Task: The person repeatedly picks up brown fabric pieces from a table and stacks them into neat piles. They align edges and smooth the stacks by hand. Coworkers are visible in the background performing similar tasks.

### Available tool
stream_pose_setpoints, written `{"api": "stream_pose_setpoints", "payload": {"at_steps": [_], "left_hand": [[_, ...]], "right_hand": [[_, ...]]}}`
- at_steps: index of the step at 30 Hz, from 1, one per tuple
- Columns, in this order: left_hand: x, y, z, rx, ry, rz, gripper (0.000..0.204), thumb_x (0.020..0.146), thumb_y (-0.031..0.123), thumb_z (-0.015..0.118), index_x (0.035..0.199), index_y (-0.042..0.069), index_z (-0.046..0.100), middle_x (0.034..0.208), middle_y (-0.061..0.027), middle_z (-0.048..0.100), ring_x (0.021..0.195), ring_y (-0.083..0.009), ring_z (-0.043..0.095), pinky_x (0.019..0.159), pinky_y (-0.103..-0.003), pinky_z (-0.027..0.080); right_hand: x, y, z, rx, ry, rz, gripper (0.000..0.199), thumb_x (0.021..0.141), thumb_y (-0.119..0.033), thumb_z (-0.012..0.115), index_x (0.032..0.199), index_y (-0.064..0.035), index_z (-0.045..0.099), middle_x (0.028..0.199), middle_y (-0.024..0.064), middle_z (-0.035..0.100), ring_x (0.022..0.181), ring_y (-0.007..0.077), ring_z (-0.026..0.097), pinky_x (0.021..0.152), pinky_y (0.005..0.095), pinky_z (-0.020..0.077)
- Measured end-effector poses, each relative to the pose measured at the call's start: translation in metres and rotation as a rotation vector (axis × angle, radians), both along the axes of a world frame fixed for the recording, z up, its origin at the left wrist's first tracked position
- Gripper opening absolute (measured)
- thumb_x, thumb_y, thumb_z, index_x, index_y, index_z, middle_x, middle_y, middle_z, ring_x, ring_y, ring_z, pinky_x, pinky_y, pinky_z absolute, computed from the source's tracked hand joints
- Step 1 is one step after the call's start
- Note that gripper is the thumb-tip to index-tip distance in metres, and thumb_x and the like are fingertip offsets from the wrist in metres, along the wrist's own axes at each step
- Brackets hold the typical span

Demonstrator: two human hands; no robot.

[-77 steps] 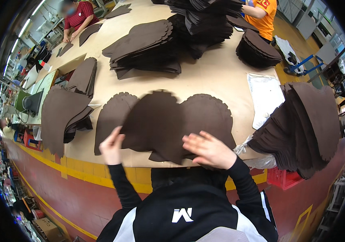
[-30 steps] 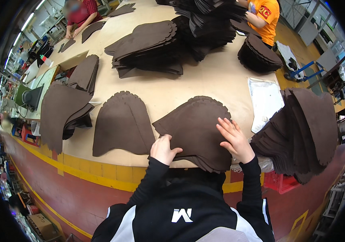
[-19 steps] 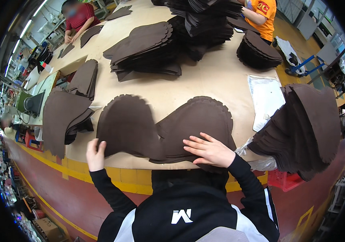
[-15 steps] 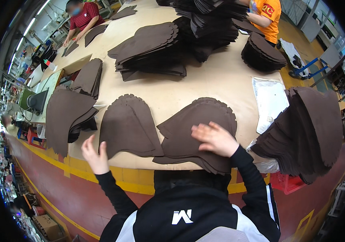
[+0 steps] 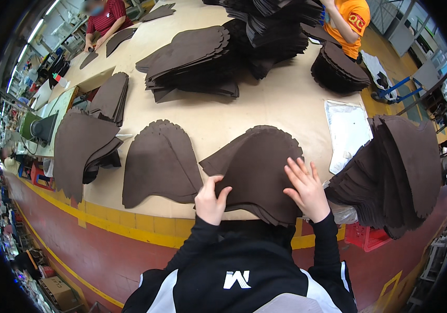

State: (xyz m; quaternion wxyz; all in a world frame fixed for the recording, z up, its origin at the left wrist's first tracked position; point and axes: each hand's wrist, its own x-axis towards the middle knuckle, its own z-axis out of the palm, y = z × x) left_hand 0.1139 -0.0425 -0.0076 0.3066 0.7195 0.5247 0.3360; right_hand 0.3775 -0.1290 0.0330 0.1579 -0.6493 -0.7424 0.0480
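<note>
A dark brown, round-topped sheet of leather-like material with a notched upper edge (image 5: 265, 167) was pictured lying on a small stack of like pieces at the near edge of a broad tan-topped table (image 5: 213, 112). The sheet was flanked by both bare hands. At its lower left edge the left hand (image 5: 211, 201) was placed with thumb and fingers parted; whether the edge was pinched between them could not be told. Along its right edge the right hand (image 5: 307, 189) was laid with fingers straight and slightly spread, nothing being gripped. Just to the left, a second group of dark brown, dome-shaped pieces (image 5: 161, 161) was set flat. Farther left, a brown stack of curved sheets (image 5: 85, 148) was seen hanging over the table's edge, while at far right a thick, fanned brown stack (image 5: 390, 172) was arranged beside a flat white packet (image 5: 346, 133). Beneath that stack, a red plastic crate (image 5: 364, 237) was partly hidden. Across the table, more dark brown piles (image 5: 189, 57) were heaped, and co-workers in a red striped shirt (image 5: 107, 21) and an orange shirt (image 5: 351, 31) were glimpsed.
</note>
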Motion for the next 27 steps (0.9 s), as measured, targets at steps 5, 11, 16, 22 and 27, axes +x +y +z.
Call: {"api": "stream_pose_setpoints", "payload": {"at_steps": [5, 11, 16, 22, 27], "left_hand": [[-0.021, 0.022, 0.024, -0.02, -0.076, -0.038, 0.026, 0.08, 0.004, 0.075, 0.105, 0.002, 0.066, 0.094, -0.0185, 0.072, 0.095, -0.0275, 0.072, 0.077, -0.031, 0.056], [-0.021, 0.023, -0.001, -0.103, 0.022, 0.007, 0.025, 0.083, 0.005, 0.072, 0.108, 0.001, 0.068, 0.094, -0.0174, 0.071, 0.09, -0.024, 0.071, 0.077, -0.031, 0.053], [-0.029, 0.019, -0.012, 0.261, -0.002, -0.027, 0.024, 0.086, 0.0, 0.068, 0.11, 0.001, 0.071, 0.101, -0.0163, 0.073, 0.089, -0.0237, 0.071, 0.08, -0.031, 0.054], [-0.111, 0.051, 0.023, 0.15, -0.179, 0.32, 0.018, 0.088, 0.001, 0.068, 0.106, -0.002, 0.073, 0.09, -0.0118, 0.073, 0.079, -0.013, 0.065, 0.077, -0.028, 0.052], [-0.172, 0.067, 0.05, 0.478, 0.407, 0.448, 0.044, 0.088, 0.007, 0.065, 0.132, 0.006, 0.06, 0.134, -0.0148, 0.057, 0.118, -0.0317, 0.057, 0.099, -0.039, 0.044]], "right_hand": [[-0.02, 0.006, 0.0, -0.022, 0.099, 0.202, 0.057, 0.087, -0.033, 0.068, 0.136, -0.0056, 0.054, 0.148, 0.0112, 0.047, 0.139, 0.0292, 0.041, 0.115, 0.0489, 0.0283], [-0.042, 0.027, 0.001, 0.035, 0.089, 0.325, 0.057, 0.087, -0.038, 0.067, 0.134, -0.0077, 0.056, 0.146, 0.0095, 0.049, 0.138, 0.0259, 0.043, 0.114, 0.0473, 0.0305], [-0.048, 0.02, -0.009, 0.025, 0.078, 0.382, 0.056, 0.092, -0.042, 0.062, 0.136, -0.0099, 0.053, 0.148, 0.0077, 0.047, 0.137, 0.023, 0.044, 0.115, 0.0452, 0.03], [-0.056, 0.017, -0.038, -0.141, 0.014, 0.484, 0.052, 0.097, -0.039, 0.055, 0.142, -0.0152, 0.048, 0.151, 0.0027, 0.044, 0.139, 0.0186, 0.041, 0.116, 0.0433, 0.029], [-0.011, 0.062, -0.062, 0.094, 0.007, 0.136, 0.045, 0.098, -0.029, 0.054, 0.14, -0.0157, 0.052, 0.145, 0.0037, 0.052, 0.135, 0.0184, 0.047, 0.114, 0.0418, 0.0325]]}}
